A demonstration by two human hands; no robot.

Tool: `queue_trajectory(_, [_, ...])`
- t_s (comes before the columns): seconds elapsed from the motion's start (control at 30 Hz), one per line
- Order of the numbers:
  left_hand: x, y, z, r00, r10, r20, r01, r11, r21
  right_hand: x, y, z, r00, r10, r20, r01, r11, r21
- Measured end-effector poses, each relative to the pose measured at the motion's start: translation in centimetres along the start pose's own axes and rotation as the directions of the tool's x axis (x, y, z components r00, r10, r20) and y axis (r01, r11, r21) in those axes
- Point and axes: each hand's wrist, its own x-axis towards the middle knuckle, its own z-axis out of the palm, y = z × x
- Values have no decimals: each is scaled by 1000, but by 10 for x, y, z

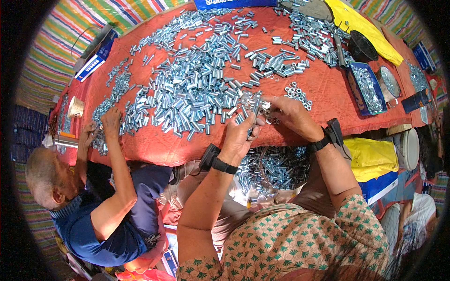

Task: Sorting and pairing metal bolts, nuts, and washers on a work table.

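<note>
My left hand [241, 134] is closed around a few small silvery metal parts near the table's front edge; a metal sleeve [242, 117] sticks up from its fingers. Close by on the right, my right hand [295, 117] has its fingers curled and pressed together toward the left hand's fingertips. Whatever it pinches is too small to make out. Flat washers [268, 114] lie partly hidden under and between both hands. A cluster of nuts [298, 93] sits just beyond my right hand. To the left spreads a large heap of metal sleeves [192, 89].
A red cloth [154, 147] covers the table. At right stand a blue box of metal parts [368, 89], a black bowl [362, 46] and a yellow sheet [361, 28]. A co-worker [98, 210] handles small parts at left. Below the edge, more sleeves fill a container [272, 171].
</note>
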Motion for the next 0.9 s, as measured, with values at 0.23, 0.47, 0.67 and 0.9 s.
queue_trajectory(0.23, [-4,-4,3,999,-29,-14,30,994,104,7,-4,9,904,319,-285,-150,860,487])
queue_trajectory(0.47, [-3,-12,3,998,-64,7,63,995,81,6,-9,17,933,109,-344,-4,957,290])
queue_trajectory(0.67, [0,-16,-2,997,-74,33,74,997,-2,1,-5,20,905,-287,-315,278,958,-75])
queue_trajectory(0.9, [2,-17,-1,999,17,36,-13,994,-112,3,-7,20,857,-398,-327,381,917,-119])
